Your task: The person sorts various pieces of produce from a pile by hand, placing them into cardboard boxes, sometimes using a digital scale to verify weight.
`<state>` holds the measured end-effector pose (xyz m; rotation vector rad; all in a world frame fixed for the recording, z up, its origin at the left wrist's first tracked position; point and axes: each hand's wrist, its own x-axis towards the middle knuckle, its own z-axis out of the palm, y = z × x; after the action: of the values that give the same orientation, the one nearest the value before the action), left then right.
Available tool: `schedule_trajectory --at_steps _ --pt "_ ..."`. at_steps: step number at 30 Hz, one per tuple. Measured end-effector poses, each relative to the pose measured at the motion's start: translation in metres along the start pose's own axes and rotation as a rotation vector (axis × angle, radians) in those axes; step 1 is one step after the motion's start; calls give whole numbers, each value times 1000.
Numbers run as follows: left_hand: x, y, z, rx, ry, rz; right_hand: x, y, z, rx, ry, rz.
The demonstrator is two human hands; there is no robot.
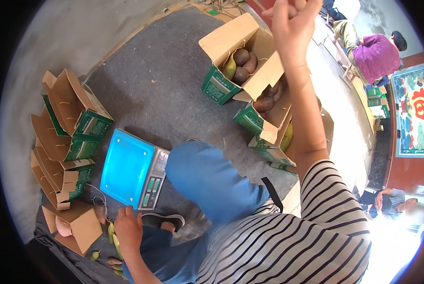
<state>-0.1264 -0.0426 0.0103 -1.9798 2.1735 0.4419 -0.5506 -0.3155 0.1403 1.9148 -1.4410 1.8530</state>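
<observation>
My left hand (pixel 129 231) hangs low by my bent knee, fingers stretched out and nothing visible in it. Close beside it on the floor lie ears of corn in green husks (pixel 116 244), near the edge of a digital scale (pixel 127 163) with a blue pan. Nothing rests on the pan. My right hand (pixel 293 28) is raised at the top edge, past an open carton (pixel 221 85). Its fingers are bent and partly cut off, so I cannot make out whether it holds anything. That carton contains brown sweet potatoes (pixel 241 75) and an ear of corn (pixel 230 67).
Several open green-and-brown cartons (pixel 82 123) line the left wall. Another carton (pixel 86 229) below them holds something in pink netting (pixel 63 227). More filled cartons (pixel 250 118) stand under my right arm. People sit at the right, one in a purple top (pixel 375 57).
</observation>
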Motion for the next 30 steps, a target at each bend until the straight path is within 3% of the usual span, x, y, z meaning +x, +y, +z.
schedule_trajectory --at_steps 2,4,6,8,9,17,19,24,28,30 --pt "-1 5 -4 1 4 6 8 -9 8 162 -163 127" --pt "-5 9 -10 -2 2 5 -11 13 34 -231 -467 118" --pt "-8 11 -11 -15 2 -19 -62 12 61 -431 -888 -152" --pt "-10 13 -12 7 -67 -53 -105 13 94 -244 -1349 -315" --pt "-11 12 -11 3 -57 -59 -114 -7 108 -211 -1468 -274" --pt "-17 8 -4 -8 46 -23 -167 -97 283 196 -1180 -508" --pt "-16 7 -2 -7 20 -26 -176 -125 320 119 -1280 -564" --pt "-18 3 3 -19 36 -38 -229 -145 404 -73 -1424 -482" --pt "-22 -3 -5 11 23 -65 -206 -143 428 -171 -1441 -322" --pt "-20 -3 -11 -3 20 -92 -178 -122 424 -83 -1272 -314"
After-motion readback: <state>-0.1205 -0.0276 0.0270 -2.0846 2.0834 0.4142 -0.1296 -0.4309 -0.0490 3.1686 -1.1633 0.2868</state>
